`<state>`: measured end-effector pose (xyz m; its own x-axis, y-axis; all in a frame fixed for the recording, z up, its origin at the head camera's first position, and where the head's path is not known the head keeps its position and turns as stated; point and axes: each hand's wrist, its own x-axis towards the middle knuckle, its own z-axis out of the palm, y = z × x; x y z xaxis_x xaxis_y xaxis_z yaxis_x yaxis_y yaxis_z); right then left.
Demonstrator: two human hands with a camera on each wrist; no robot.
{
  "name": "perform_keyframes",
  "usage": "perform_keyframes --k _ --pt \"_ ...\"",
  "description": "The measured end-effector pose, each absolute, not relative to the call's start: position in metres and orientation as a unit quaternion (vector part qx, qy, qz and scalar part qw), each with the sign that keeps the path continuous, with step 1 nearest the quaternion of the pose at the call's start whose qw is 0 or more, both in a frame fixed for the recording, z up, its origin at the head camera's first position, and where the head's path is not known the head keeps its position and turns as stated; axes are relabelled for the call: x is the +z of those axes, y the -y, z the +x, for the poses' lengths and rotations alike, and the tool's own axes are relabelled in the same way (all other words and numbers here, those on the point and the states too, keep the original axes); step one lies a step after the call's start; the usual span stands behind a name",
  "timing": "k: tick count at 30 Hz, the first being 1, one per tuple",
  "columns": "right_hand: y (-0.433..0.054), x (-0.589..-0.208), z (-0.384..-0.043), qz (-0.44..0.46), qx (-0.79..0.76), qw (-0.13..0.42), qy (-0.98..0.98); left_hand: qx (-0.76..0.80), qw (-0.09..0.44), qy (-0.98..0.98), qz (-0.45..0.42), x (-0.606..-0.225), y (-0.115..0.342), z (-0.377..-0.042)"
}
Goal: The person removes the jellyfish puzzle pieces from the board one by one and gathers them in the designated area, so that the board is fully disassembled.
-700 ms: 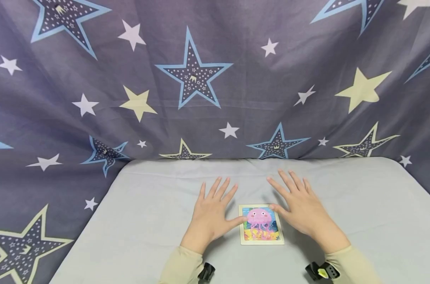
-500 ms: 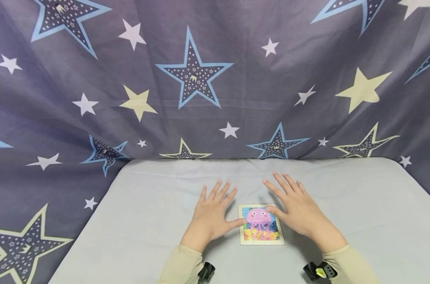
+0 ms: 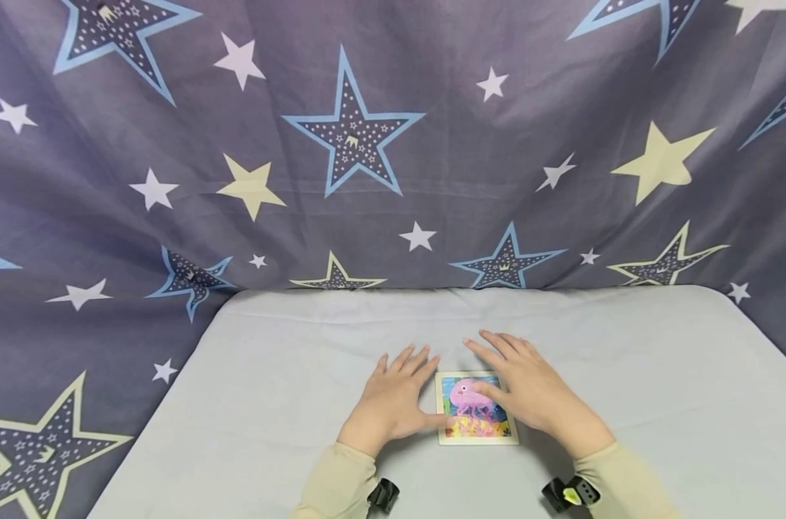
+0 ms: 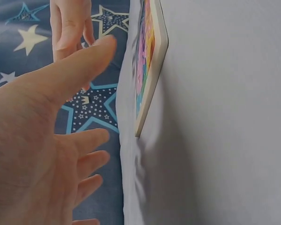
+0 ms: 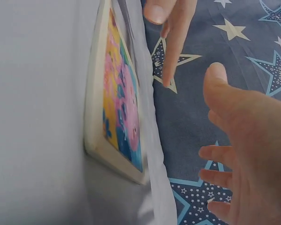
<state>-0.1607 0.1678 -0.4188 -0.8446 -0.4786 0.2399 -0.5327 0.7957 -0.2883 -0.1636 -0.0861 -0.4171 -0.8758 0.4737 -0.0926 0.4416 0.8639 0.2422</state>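
Observation:
A small jigsaw puzzle [image 3: 471, 427] with a pink jellyfish picture and a pale frame lies flat on the grey-covered table. My left hand [image 3: 396, 400] hovers at its left side, fingers spread, the thumb overlapping the picture's left edge in the head view. On the other side my right hand [image 3: 532, 389] is held over the upper right corner, its thumb covering part of the jellyfish. Both wrist views show the left hand [image 4: 47, 108] and the right hand [image 5: 253, 140] raised above the puzzle [image 5: 122, 103], with nothing between their fingers.
A light grey cloth [image 3: 270, 418] covers the table, with soft folds near its far edge. Behind and to the sides hangs a dark curtain [image 3: 380, 216] printed with stars. A black strap device [image 3: 383, 496] sits on each wrist.
My right hand has moved left and nearer to me, further over the puzzle. My left hand has lowered slightly toward me and its thumb has slid down along the picture. The puzzle stays put.

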Motion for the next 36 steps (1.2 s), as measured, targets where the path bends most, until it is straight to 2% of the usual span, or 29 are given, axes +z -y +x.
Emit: perform_keyframes --k 7,13,23,31,36 --pt "-0.166 -0.421 -0.162 0.277 0.168 0.068 0.944 0.125 0.113 -0.958 0.231 -0.42 0.084 -0.161" --pt "-0.17 -0.421 -0.165 0.296 0.155 0.07 0.94 0.162 0.116 -0.952 0.233 -0.422 0.083 -0.159" --pt "-0.166 -0.424 -0.176 0.374 0.132 0.049 0.917 0.19 0.121 -0.943 0.245 -0.425 0.09 -0.163" --pt "-0.16 -0.431 -0.189 0.443 0.148 0.062 0.882 0.2 0.148 -0.937 0.246 -0.425 0.093 -0.164" --pt "-0.162 -0.435 -0.197 0.468 0.127 0.043 0.874 0.203 0.161 -0.934 0.246 -0.425 0.092 -0.164"
